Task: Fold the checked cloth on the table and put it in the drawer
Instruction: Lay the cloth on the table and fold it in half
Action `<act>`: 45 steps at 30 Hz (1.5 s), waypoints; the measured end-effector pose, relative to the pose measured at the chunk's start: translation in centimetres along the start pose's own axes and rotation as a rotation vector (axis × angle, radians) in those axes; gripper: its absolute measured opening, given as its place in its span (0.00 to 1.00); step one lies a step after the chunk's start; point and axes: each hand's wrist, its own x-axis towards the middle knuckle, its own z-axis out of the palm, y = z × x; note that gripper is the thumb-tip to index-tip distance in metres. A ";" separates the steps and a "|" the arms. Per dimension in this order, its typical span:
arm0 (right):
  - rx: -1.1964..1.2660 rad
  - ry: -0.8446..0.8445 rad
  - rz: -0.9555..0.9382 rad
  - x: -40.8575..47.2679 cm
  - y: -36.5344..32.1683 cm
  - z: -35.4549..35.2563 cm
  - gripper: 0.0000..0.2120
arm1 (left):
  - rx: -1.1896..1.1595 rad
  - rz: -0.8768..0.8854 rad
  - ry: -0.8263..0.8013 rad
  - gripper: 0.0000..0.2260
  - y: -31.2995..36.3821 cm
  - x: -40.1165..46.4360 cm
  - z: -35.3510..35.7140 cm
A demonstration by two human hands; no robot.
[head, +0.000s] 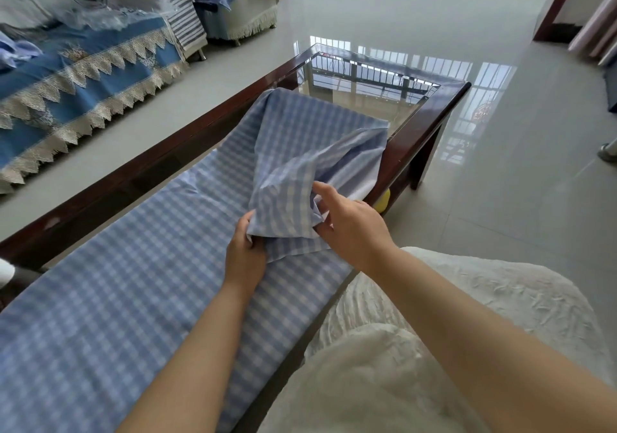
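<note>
— One fold is under way, we judge: our left hand [245,252] pinches a corner of the cloth [140,285], and our right hand [350,225] grips the bunched edge, drawn back over the table [430,125].
— Most still lies flat?
— Yes. Folding remains, then stowing.
— And the drawer?
— We can't see one.

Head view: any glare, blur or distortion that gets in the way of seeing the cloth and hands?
Head view: daylight, soft shadows; window bars mirror strongly in the glass tabletop and the floor. Wide-angle bend curves the table edges. The cloth is sharp enough to read its checks; left hand and right hand look slightly soft but readable.
</note>
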 end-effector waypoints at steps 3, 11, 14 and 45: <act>-0.144 0.094 0.018 -0.4 0.2 0.1 0.25 | 0.083 0.023 -0.008 0.17 0.0 0.1 0.0; -0.145 0.100 0.073 0.4 -0.5 0.5 0.09 | 0.522 0.223 -0.064 0.21 -0.5 -0.3 0.2; -0.064 -0.382 0.555 -0.7 0.0 0.1 0.18 | 0.625 0.286 -0.119 0.26 -0.7 -0.3 0.3; -0.108 0.047 0.698 -2.4 0.8 0.3 0.07 | 0.781 0.391 -0.208 0.28 -1.0 -0.4 0.5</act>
